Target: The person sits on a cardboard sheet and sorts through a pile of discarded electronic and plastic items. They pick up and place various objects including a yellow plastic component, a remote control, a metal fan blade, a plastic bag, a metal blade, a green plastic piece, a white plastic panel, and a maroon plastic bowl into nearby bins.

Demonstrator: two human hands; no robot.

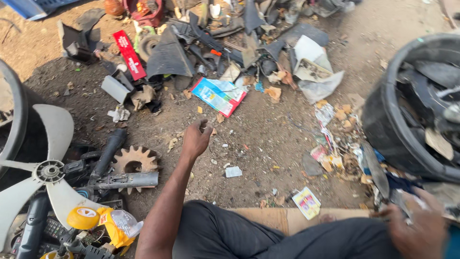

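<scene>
Two hands apart, left hand (196, 139) loosely curled over dirt, right hand (419, 225) blurred, grip unclear

A red strip (129, 54) is seen among black shards (168, 57). A blue, red-edged packet (219, 95) is laid on brown dirt (268, 139). A white fan (45, 170), rust-brown gear (135, 160), yellow casing (103, 221) and black tub (407, 124) are shown.

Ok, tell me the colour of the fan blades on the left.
The fan blades are white, seen in the head view.
</scene>
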